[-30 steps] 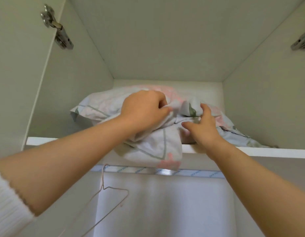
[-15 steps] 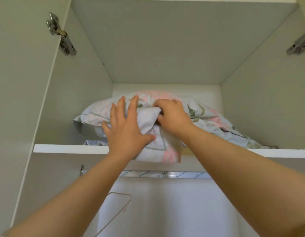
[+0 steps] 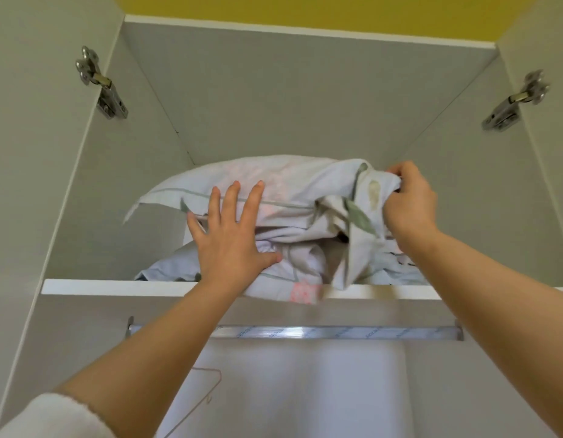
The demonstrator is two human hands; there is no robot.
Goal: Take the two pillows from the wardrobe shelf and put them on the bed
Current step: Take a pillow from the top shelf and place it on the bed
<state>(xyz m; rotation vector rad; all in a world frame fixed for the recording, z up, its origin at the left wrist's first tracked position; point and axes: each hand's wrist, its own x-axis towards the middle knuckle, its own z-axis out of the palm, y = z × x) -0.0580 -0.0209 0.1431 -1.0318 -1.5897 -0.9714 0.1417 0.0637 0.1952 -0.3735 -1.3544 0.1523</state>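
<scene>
Two pale floral pillows lie stacked on the top wardrobe shelf (image 3: pixel 116 287). The upper pillow (image 3: pixel 274 181) is raised above the lower pillow (image 3: pixel 169 270), and a fold of its case hangs over the shelf's front edge. My left hand (image 3: pixel 233 238) lies flat with spread fingers on the upper pillow's front face. My right hand (image 3: pixel 409 200) is closed on a bunched corner of that pillow's case at the right. The back halves of both pillows are hidden.
White wardrobe walls close in on both sides, each with a metal hinge (image 3: pixel 101 86). A metal hanging rail (image 3: pixel 305 331) runs under the shelf. A thin wire hanger (image 3: pixel 207 387) hangs low left. A yellow wall shows above the wardrobe.
My right hand has shifted from the pillow's middle to its right corner and gripped the case. The left hand slid upward, flat on the pillow. The upper pillow is lifted higher.
</scene>
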